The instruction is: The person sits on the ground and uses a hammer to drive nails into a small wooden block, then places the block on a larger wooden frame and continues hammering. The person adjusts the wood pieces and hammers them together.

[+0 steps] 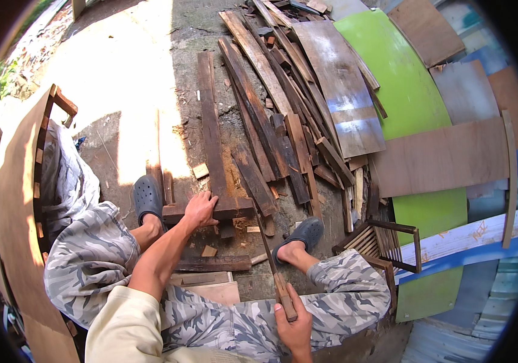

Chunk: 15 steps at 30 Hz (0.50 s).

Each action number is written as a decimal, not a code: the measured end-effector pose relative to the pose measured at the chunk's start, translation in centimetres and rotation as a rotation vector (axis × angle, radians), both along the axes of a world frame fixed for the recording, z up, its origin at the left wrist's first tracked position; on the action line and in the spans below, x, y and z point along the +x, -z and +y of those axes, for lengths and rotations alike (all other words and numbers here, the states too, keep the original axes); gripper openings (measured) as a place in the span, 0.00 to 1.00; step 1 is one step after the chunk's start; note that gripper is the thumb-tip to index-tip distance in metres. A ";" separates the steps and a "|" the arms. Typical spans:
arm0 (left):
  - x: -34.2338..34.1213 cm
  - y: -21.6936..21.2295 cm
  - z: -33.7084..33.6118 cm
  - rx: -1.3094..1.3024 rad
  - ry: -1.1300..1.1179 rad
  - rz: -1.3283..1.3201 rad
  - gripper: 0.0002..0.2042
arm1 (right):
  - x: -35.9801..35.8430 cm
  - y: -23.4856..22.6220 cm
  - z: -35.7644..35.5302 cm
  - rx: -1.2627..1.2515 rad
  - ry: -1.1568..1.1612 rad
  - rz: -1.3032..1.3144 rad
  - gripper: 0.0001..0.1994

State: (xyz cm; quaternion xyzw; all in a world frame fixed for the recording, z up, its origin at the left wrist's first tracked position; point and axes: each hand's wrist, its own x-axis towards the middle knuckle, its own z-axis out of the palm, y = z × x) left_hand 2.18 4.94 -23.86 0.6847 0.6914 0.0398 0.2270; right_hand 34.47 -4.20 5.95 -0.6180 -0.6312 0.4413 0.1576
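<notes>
Outdoors on concrete strewn with scrap planks (283, 115), left hand (200, 209) presses flat, fingers spread, on a dark plank (212, 139); right hand (293, 327) grips a wooden-handled tool (274, 266).

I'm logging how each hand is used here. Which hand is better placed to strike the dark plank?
Probably the right hand: it grips the long-handled tool, while the left hand presses on the dark plank.

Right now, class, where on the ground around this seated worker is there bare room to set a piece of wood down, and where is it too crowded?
Free: the sunlit bare concrete patch, between the leaning brown plywood sheet and the long dark plank under the left hand. Crowded: the pile of weathered wooden slats and the curved green panel to the right.
</notes>
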 end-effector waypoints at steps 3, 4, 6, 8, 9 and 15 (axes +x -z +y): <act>0.0 -0.4 0.7 -0.085 -0.005 -0.022 0.44 | -1.2 -0.1 0.2 0.002 -0.014 0.025 0.27; -0.1 -0.7 0.8 -0.129 -0.015 -0.027 0.45 | -1.7 -0.2 0.2 -0.013 -0.013 0.031 0.26; -0.2 0.1 0.9 -0.164 -0.039 -0.020 0.47 | -2.4 -0.2 0.2 -0.033 -0.015 0.045 0.26; -0.1 0.0 1.1 -0.188 -0.045 -0.027 0.48 | -2.8 -0.1 0.3 -0.039 -0.013 0.052 0.26; -0.1 0.0 1.2 -0.196 -0.042 -0.035 0.48 | -2.9 0.3 0.3 -0.014 -0.029 0.047 0.26; -0.5 0.2 1.1 -0.179 -0.119 -0.041 0.49 | -3.8 1.3 0.4 0.000 -0.059 0.020 0.27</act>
